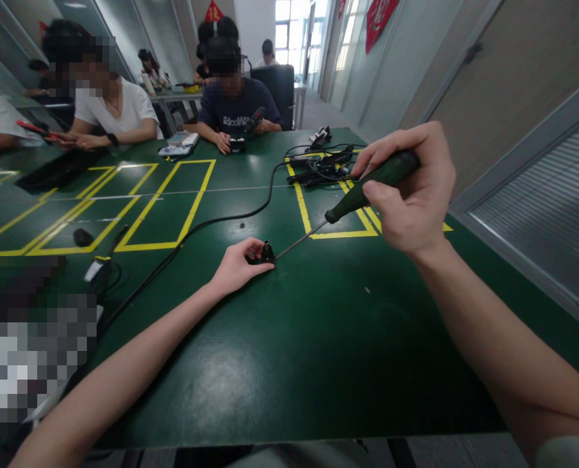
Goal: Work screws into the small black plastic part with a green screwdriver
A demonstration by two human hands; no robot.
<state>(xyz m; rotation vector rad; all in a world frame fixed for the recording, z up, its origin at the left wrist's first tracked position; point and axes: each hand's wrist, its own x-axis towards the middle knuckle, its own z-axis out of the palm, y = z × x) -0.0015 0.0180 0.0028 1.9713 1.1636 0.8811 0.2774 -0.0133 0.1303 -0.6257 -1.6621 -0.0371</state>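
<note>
My left hand (243, 265) rests on the green tabletop (318, 338), its thumb and fingers closed around a small black part (266, 253). A short cylinder with a metallic-looking rim stands up from that part; its exact kind I cannot make out. In my right hand (416, 188) is a screwdriver (367, 185) with a dark green handle, held at a slant above the table. Its thin metal shaft runs down to the left, and the tip ends at the right side of the black part. Whether the tip touches it I cannot tell.
A black cable (221, 220) curves across the table to a heap of black parts (321, 166) at the back right. Yellow tape rectangles (186, 224) mark the surface. A small dark block (83, 238) lies at left. Co-workers (238, 104) sit across the table.
</note>
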